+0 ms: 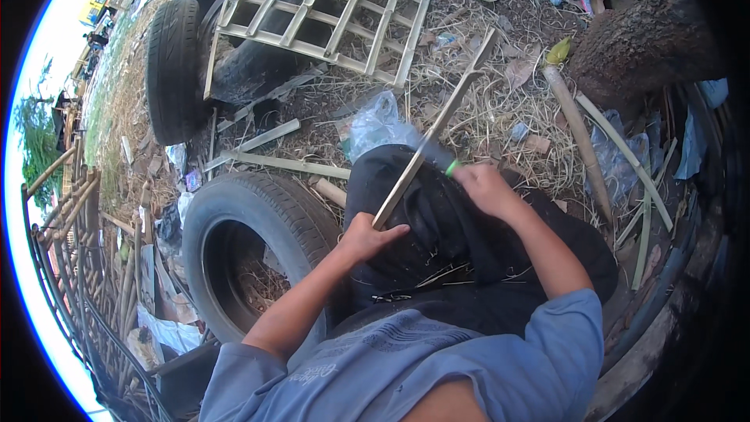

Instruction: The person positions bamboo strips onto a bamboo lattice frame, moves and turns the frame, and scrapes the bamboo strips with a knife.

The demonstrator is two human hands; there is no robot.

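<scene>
My left hand (367, 237) is closed round the lower end of a long bamboo strip (447, 114), thumb stretched along it. The strip slants up and away to the right over my lap. In my right hand (486, 189) is a knife (452, 167) with a bright green part at its handle. Its blade is smeared by motion and meets or crosses the strip about midway; I cannot tell whether it cuts in. Just beyond my knees in dark trousers (469, 234) lies a clear plastic bag (383, 123), partly hidden.
A tyre (205, 215) lies at my left, and another tyre (173, 70) stands farther off. A bamboo lattice (328, 12) leans over more tyres. At the right are a tree trunk (644, 31), a bamboo pole (578, 137) and loose strips. Straw and litter cover the ground.
</scene>
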